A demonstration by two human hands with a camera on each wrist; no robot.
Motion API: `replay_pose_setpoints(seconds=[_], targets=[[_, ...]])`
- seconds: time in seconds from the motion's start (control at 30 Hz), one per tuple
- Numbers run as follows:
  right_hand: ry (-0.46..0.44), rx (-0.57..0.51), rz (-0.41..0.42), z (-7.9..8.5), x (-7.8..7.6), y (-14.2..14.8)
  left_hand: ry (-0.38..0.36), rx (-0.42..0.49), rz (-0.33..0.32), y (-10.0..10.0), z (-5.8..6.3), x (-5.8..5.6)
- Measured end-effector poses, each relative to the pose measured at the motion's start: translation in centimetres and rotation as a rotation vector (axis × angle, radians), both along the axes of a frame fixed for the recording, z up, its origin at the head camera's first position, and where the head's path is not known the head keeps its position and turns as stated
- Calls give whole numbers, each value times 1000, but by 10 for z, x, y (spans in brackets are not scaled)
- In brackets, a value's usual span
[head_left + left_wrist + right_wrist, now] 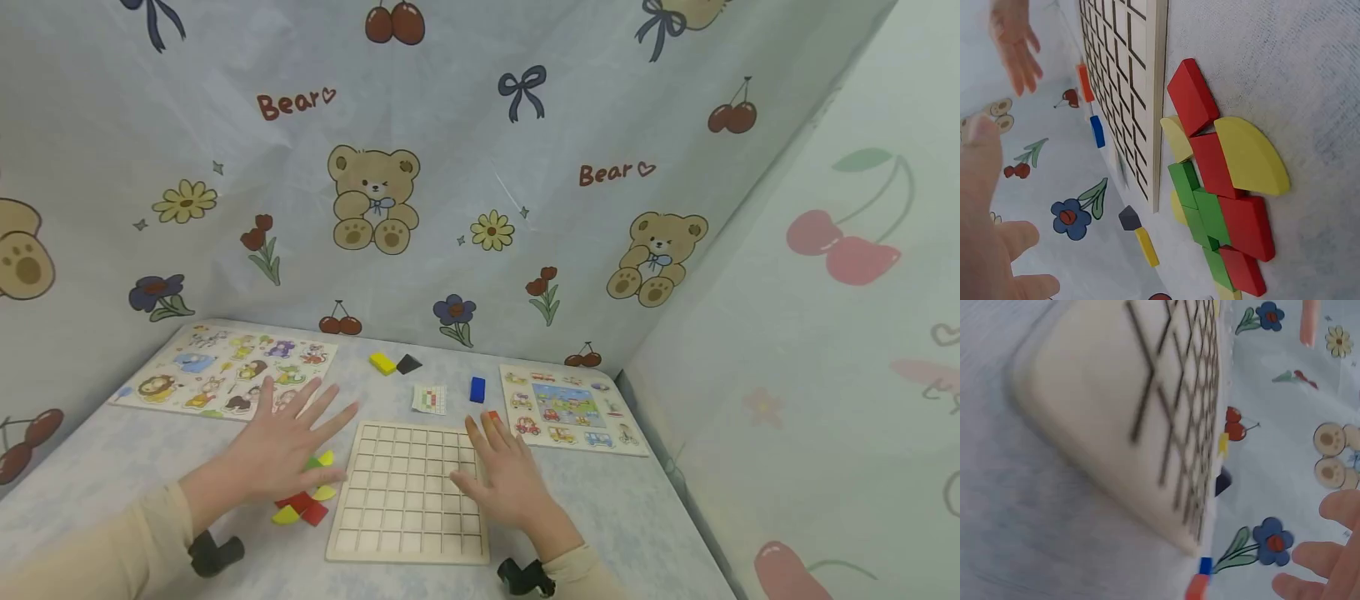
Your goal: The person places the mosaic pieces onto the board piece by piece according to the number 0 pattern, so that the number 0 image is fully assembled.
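Note:
My left hand, fingers spread, hovers over a cluster of red, green and yellow blocks at the left of a wooden grid board. In the left wrist view that cluster shows red blocks, green blocks and yellow quarter-round blocks lying against each other beside the board's edge. On the other side, my right hand is held with its fingers extended over the board's right edge, and nothing is in its grasp. An orange block peeks out past its fingertips.
Behind the board lie a blue block, a small printed card, a yellow block and a black block. An animal puzzle board is at back left, a vehicle puzzle board at back right. A patterned curtain hangs behind.

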State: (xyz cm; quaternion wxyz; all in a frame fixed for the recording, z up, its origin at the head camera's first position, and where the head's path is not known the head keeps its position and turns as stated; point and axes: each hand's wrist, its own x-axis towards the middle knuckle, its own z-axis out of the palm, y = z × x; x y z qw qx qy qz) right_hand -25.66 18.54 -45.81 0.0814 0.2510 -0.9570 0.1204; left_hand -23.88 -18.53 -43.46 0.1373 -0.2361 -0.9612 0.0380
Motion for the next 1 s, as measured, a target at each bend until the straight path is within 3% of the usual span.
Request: replay_pose_setpoints(seconds=[0.2, 0.3, 0.47, 0.63, 0.77, 1.0], targets=[[-195, -349, -29, -29, -10, 11, -127, 72, 55, -1, -11, -10], [-148, -414, -64, -44, -13, 16, -233, 133, 118, 1, -19, -18], [-47, -368, -62, -58, -14, 20, -305, 203, 179, 5, -31, -28], [-76, -312, -44, -61, -15, 20, -361, 247, 226, 12, -36, -33], [-85, -303, -50, -61, -13, 20, -408, 271, 270, 18, -35, -33], [-64, -282, -36, -60, -11, 21, -416, 225, 306, 28, -25, -32]])
